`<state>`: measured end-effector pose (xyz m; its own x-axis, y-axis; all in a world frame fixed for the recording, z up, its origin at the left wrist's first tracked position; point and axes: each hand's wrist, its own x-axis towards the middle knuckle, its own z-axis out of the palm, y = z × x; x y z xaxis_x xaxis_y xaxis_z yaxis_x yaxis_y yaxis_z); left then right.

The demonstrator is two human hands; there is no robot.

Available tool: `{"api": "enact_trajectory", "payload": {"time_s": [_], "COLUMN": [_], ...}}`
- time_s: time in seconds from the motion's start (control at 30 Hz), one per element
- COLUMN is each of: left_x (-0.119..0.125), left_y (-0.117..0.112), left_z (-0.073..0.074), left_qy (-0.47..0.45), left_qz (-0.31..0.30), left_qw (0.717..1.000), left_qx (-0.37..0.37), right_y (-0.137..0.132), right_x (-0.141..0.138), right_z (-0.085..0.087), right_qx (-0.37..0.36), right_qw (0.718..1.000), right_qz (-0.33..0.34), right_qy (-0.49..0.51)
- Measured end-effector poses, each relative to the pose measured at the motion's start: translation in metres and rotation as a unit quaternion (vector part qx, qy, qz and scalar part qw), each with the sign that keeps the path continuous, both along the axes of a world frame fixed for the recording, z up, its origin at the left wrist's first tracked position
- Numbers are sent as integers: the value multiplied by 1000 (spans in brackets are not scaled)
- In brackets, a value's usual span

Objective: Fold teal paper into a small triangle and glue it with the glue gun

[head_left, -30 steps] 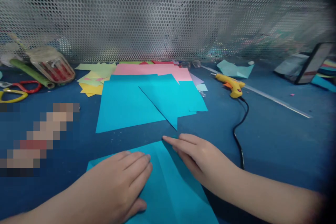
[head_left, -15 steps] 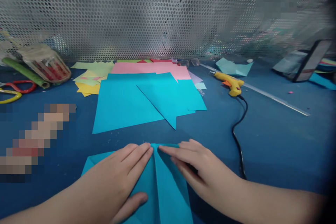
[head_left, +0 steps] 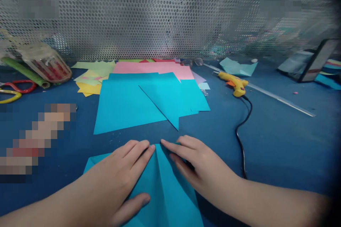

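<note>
A blue sheet of paper (head_left: 157,184), partly folded, lies on the table close to me, with a fold running down its middle. My left hand (head_left: 125,170) rests flat on its left part, fingertips near the top of the fold and thumb apart. My right hand (head_left: 195,159) touches the right flap by the same top end, its index finger stretched out. Both hands are open, pressing on the paper without grasping it. The lower end of the paper runs out of view. Beyond it lie more blue sheets (head_left: 128,103) with a loose blue triangle of paper (head_left: 165,95) on top.
A yellow glue gun (head_left: 234,83) with a black cord lies at right, by a clear glue stick (head_left: 282,100). Pink paper (head_left: 149,67), yellow scraps (head_left: 89,88), a jar (head_left: 49,65), red-handled scissors (head_left: 22,87) and a propped phone (head_left: 318,62) stand or lie around. A perforated metal panel (head_left: 160,14) closes the back.
My right hand's fingertips have shifted slightly up to the paper's top edge. The right flap has swung a little outward at its lower end. My left hand stays nearly in place.
</note>
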<state>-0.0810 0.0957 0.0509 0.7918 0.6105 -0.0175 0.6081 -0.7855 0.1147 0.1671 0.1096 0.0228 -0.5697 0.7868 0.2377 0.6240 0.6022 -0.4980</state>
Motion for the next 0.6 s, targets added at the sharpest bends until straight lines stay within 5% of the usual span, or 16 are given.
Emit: {"api": "enact_trajectory", "payload": {"time_s": [0.6], "left_x": [16], "left_y": [3], "left_z": [6], "left_qy": [66], "left_qz": [-29], "left_qw": [996], "left_qx": [45], "right_y": [-6], "right_x": [0], "right_z": [1], "right_qx": [56], "right_qw": [996], "right_qz": [38], "right_qy": [-63]}}
